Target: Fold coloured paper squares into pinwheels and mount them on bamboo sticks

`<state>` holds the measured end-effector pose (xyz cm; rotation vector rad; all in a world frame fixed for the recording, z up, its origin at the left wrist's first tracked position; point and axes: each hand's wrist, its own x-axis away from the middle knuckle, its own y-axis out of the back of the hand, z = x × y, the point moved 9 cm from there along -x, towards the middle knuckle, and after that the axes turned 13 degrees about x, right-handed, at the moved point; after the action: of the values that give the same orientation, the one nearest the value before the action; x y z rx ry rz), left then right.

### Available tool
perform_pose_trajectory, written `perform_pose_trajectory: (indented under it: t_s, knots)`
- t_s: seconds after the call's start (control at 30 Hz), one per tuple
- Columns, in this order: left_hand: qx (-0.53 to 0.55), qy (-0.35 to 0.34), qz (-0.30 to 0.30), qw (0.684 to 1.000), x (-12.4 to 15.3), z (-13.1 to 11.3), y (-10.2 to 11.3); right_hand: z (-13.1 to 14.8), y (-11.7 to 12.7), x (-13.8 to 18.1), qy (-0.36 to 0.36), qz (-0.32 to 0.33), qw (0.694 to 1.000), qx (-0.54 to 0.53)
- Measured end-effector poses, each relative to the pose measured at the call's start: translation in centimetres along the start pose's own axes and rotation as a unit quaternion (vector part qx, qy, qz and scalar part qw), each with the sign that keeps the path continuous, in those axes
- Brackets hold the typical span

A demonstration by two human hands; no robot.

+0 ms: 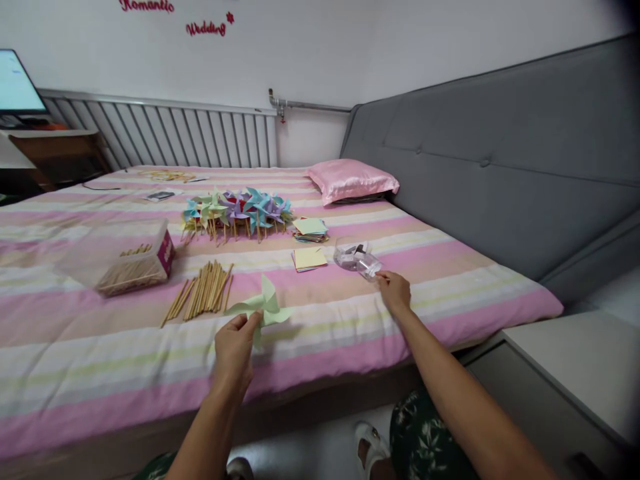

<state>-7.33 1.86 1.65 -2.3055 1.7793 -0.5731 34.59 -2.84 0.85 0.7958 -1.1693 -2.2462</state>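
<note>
My left hand (235, 350) is closed on a pale green paper pinwheel head (264, 308), held just above the striped bedspread. My right hand (394, 291) reaches out to a small clear plastic bag (356, 257) with dark and white bits inside; its fingertips touch the bag's near corner, pinched together. A loose bundle of wooden sticks (204, 291) lies on the bed just left of the green pinwheel. Small stacks of coloured paper squares (309, 258) lie between the sticks and the bag.
A row of finished pinwheels (239, 211) lies mid-bed, with another paper stack (310, 229) beside it. A clear box of sticks (131, 264) sits at left. A pink pillow (350, 179) lies against the grey headboard (500, 153). A grey bedside cabinet (565, 373) stands at right.
</note>
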Motion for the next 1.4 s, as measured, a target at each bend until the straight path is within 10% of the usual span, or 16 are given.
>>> perform_pose_trajectory:
  t_s: [0.6,1.2,1.4]
  knots:
    - [-0.016,0.003,0.02,1.0,-1.0,1.6,-0.7,0.7,-3.3,-1.5,0.003,0.067,0.991,0.119]
    - [0.007,0.005,0.032,0.999,-0.8,1.4,-0.6,-1.5,-0.7,0.1,-0.078,-0.024,0.982,-0.173]
    - [0.011,-0.023,0.048,0.999,-0.3,0.8,-0.8,5.1,-2.1,5.1,0.019,0.093,0.959,-0.266]
